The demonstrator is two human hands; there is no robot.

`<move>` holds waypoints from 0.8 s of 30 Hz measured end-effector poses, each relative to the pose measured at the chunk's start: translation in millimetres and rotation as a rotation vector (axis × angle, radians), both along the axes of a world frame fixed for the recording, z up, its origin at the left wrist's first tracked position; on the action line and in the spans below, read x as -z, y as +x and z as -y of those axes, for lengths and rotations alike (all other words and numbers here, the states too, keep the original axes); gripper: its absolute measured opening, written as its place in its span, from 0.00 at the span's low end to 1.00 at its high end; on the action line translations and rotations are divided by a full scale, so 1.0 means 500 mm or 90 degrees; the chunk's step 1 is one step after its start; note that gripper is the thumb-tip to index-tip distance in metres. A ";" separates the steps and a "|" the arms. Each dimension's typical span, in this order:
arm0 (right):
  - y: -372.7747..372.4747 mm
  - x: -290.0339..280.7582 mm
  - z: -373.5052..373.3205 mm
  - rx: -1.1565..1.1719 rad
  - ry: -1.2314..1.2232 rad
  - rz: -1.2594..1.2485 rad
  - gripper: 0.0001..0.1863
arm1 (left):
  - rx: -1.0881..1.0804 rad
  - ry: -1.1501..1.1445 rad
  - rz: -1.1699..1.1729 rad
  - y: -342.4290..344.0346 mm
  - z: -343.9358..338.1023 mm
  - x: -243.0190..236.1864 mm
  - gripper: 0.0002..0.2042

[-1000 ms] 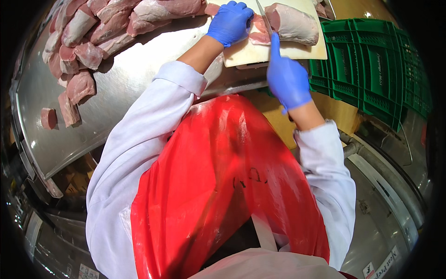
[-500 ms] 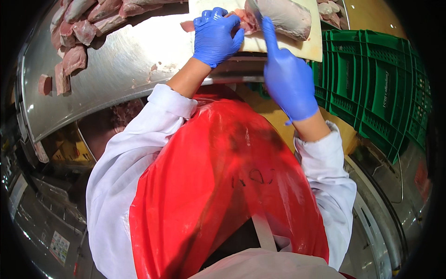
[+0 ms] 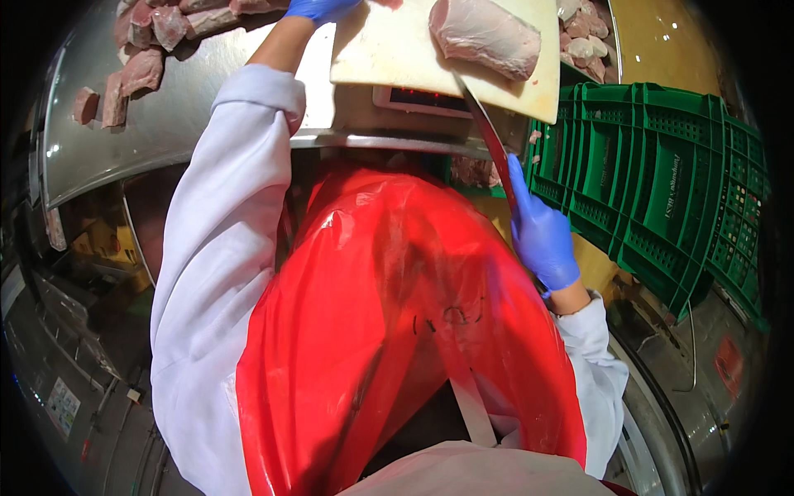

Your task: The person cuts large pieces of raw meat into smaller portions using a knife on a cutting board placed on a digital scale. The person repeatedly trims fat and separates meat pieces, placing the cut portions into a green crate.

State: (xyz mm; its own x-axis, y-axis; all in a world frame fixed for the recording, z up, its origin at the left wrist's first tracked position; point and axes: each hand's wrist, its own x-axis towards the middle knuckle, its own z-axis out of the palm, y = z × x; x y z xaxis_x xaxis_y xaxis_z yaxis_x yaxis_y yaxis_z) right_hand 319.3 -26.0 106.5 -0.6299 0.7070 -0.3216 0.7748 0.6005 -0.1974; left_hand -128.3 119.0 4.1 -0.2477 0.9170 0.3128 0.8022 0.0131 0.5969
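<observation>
My right hand [image 3: 543, 238], in a blue glove, is wrapped round the handle of a long knife [image 3: 488, 132]. The hand is beside my red apron, with the blade slanting up and left so its tip lies near the board's front edge. A thick, pale piece of meat loin [image 3: 488, 40] rests on the white cutting board [image 3: 389, 59], just beyond that tip. At the top edge of the picture is my blue-gloved left hand [image 3: 321, 8], left of the board; its fingers are cut off from view. A bit of pink meat [image 3: 387, 3] shows close to it.
Several cut meat pieces [image 3: 169, 29] lie on the steel table [image 3: 91, 157] at the far left. A device with a red-lit display [image 3: 426, 101] sits under the board's front edge. Stacked green crates [image 3: 637, 165] stand at the right, and more meat [image 3: 583, 37] is behind them.
My right hand has drawn back toward me with the knife, off the meat. My left hand has let go of the meat's end and moved up and left. The loin now lies untouched.
</observation>
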 end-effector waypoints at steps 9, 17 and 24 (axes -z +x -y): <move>0.164 0.019 0.038 0.465 -0.075 -0.491 0.42 | 0.253 -0.017 0.660 0.167 0.068 -0.248 0.13; 0.186 0.032 0.031 0.608 -0.007 -0.837 0.42 | 0.550 -0.340 0.411 0.542 -0.102 -0.248 0.16; 0.146 0.106 -0.005 0.527 -0.119 -0.854 0.43 | 0.264 0.074 0.180 0.208 -0.194 -0.174 0.19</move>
